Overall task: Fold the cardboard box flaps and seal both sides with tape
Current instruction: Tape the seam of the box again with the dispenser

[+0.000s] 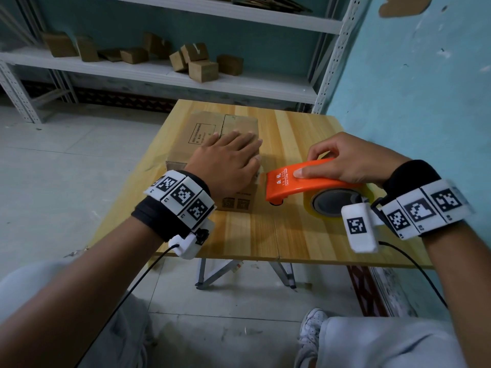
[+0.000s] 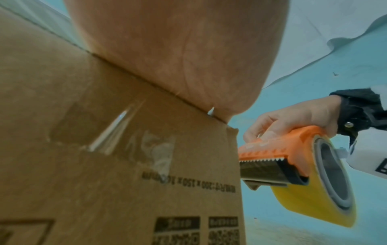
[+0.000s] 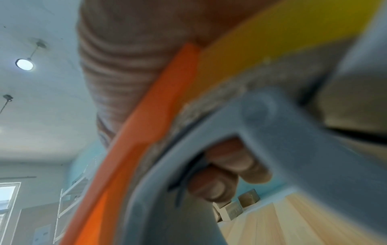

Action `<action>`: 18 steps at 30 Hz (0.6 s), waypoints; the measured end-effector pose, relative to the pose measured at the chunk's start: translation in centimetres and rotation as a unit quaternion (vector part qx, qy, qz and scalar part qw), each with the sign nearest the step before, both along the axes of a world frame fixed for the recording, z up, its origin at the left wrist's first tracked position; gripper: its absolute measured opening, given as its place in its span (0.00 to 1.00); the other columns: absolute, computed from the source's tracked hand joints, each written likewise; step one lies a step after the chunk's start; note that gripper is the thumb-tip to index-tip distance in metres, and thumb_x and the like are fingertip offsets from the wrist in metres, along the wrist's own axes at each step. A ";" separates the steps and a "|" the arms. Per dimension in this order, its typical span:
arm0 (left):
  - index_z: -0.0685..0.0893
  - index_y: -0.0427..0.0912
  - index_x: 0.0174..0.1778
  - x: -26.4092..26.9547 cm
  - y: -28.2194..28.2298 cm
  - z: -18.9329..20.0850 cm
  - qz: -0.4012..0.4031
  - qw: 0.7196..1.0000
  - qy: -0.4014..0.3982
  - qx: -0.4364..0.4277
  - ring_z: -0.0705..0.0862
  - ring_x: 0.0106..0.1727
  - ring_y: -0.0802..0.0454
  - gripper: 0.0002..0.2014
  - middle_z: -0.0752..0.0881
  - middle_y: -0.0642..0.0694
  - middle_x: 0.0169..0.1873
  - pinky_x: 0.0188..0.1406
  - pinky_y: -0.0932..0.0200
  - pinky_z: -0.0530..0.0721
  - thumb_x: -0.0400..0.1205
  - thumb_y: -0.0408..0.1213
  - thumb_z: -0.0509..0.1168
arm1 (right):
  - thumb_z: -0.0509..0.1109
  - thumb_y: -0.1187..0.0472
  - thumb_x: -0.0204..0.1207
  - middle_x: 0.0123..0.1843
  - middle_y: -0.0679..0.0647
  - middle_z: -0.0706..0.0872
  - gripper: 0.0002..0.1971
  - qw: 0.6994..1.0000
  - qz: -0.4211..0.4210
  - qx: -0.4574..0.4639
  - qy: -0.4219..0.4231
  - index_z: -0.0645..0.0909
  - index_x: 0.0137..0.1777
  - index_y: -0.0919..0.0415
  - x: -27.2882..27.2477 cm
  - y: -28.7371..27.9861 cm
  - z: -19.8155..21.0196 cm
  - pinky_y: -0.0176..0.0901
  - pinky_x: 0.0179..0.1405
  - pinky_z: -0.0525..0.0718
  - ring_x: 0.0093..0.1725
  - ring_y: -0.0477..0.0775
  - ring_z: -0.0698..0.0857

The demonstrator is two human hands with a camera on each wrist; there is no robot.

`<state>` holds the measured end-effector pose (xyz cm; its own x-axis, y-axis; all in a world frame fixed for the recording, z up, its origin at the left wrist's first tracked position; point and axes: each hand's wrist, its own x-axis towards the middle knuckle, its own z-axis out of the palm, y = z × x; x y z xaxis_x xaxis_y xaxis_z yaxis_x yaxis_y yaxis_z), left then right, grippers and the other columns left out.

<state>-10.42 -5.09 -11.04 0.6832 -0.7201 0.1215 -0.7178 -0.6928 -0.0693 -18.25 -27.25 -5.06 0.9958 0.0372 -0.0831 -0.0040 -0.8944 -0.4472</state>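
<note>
From above, the cardboard box (image 1: 212, 155) sits on the wooden table (image 1: 292, 235), left of its middle, flaps folded down. The left hand (image 1: 228, 160) lies flat on top of it, fingers straight and together, palm pressing the flaps near the edge closest to the person. Just beside the box, the right hand (image 1: 350, 160) grips the orange tape dispenser (image 1: 297, 181), thumb laid along its top and fingers curled over the far side; the yellowish tape roll (image 1: 332, 203) sits under the wrist, and the dispenser's nose is right at the box's near right corner. From the left wrist, the heel of the left hand (image 2: 178, 54) bears on the box's (image 2: 125, 165) top edge; a strip of clear tape (image 2: 113, 132) is stuck, wrinkled, on the side panel. The dispenser (image 2: 293, 149) hangs just off that corner, toothed blade facing the cardboard, the right hand (image 2: 293, 119) wrapped over it. From the right wrist, everything is blurred and close: fingers (image 3: 230, 174) curl through the dispenser's (image 3: 134, 149) grey frame, with the roll (image 3: 272, 41) above.
</note>
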 end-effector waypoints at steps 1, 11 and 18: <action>0.51 0.48 0.84 0.0 0.0 0.0 0.000 1.000 0.002 -0.002 0.49 0.85 0.45 0.45 0.51 0.47 0.85 0.81 0.38 0.52 0.70 0.58 0.20 | 0.74 0.37 0.68 0.46 0.48 0.86 0.18 1.000 0.002 -0.006 0.002 0.86 0.44 0.51 0.0 0.1 0.1 0.43 0.42 0.80 0.47 0.47 0.84; 0.52 0.47 0.84 -0.5 0.0 0.4 -0.002 1.000 -0.007 0.001 0.49 0.85 0.45 0.46 0.51 0.46 0.85 0.82 0.39 0.52 0.69 0.58 0.20 | 0.73 0.36 0.71 0.46 0.45 0.82 0.16 0.991 0.022 -0.136 0.001 0.84 0.43 0.47 0.4 2.0 2.2 0.47 0.48 0.81 0.48 0.50 0.82; 0.55 0.47 0.83 -0.6 0.0 0.6 -0.005 1.000 -0.004 0.002 0.49 0.85 0.45 0.47 0.52 0.46 0.85 0.81 0.38 0.52 0.68 0.58 0.19 | 0.73 0.36 0.70 0.48 0.48 0.81 0.16 0.972 0.029 -0.230 -0.039 0.83 0.47 0.46 0.1 3.4 3.3 0.48 0.47 0.81 0.48 0.53 0.81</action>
<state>-11.01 -5.05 -10.43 0.6750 -0.7272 0.1245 -0.7241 -0.6854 -0.0776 -18.11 -23.88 -1.80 0.9972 0.0693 -0.0290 0.0694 -0.9976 0.0022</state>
